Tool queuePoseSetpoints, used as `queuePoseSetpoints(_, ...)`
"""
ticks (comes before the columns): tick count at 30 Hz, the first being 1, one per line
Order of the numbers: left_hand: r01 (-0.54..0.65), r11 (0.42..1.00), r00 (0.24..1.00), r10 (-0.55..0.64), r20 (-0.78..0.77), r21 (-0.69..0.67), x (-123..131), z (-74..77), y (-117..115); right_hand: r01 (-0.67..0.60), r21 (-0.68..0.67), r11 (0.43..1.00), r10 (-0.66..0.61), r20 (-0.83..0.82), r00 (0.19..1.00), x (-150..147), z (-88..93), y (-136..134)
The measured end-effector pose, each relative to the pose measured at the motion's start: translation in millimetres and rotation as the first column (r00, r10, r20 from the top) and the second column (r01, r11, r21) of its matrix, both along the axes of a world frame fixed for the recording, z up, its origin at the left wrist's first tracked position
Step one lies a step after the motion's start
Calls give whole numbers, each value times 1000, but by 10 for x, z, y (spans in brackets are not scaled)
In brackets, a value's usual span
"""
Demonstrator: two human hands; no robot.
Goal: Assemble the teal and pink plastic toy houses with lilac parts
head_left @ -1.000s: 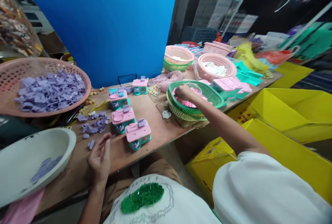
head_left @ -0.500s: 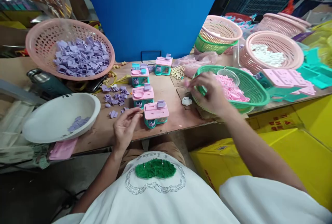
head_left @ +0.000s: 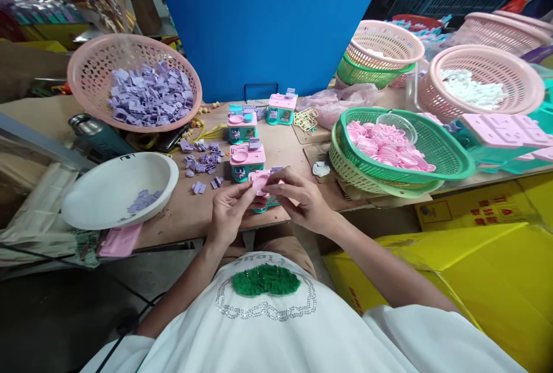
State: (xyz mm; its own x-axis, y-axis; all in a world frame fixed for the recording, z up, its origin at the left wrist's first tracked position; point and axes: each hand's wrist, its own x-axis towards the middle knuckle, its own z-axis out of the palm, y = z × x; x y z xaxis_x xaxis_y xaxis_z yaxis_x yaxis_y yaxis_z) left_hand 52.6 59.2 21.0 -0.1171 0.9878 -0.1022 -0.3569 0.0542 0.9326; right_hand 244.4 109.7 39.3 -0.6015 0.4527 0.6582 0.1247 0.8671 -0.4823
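Note:
A small round pink piece [head_left: 260,183] is pinched between my two hands above the nearest pink and teal toy [head_left: 273,200], which they partly cover. My left hand [head_left: 230,209] grips the piece from the left, fingers closed. From the right, the fingertips of my right hand [head_left: 302,195] are closed on the same piece. Behind stands a second toy [head_left: 246,161] with a round pink part and a purple part on top. Farther back are a third toy [head_left: 242,124] and a fourth [head_left: 281,108].
Loose purple parts [head_left: 205,161] lie left of the toys, near a white bowl [head_left: 90,203] and a pink basket [head_left: 133,42] of purple parts. On the right, a green basket [head_left: 453,160] holds pink pieces. A blue panel [head_left: 268,27] stands behind.
My right hand has come left from the green basket to the nearest toy and meets my left hand there. The round pink piece is now between them. The view has shifted slightly.

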Motion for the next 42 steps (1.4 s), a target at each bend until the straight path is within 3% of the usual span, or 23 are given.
queuePoseSetpoints(7,114,992,993,-115,-16,-46,-126,20,118,67,162,985,-76,53,996,46,-8,132)
queuePoseSetpoints(11,1,991,979,26,-202,133,-247,-55,192,94,64,994,-96,34,995,26,-140,212)
queuePoseSetpoints(14,-2,943,887,156,-435,333,-323,-145,219,95,65,993,-96,16,995,5,-270,271)
queuePoseSetpoints(17,150,858,720,245,-649,491,-354,-256,241,82,117,990,-87,39,995,-20,-400,322)
queuePoseSetpoints(20,280,790,579,315,-752,546,-357,-363,279,91,129,987,-102,84,991,-30,-519,364)
queuePoseSetpoints(27,405,701,450,406,-795,587,-356,-419,344,61,122,991,-77,130,988,14,-658,383)
queuePoseSetpoints(35,564,669,257,415,-873,484,-353,-427,291,109,189,976,-162,289,944,75,-779,285)
queuePoseSetpoints(39,588,668,171,449,-877,457,-351,-448,262,82,259,962,-182,390,903,113,-712,277)
queuePoseSetpoints(42,596,633,187,488,-853,493,-344,-477,276,-29,309,951,-122,455,882,124,-612,337)
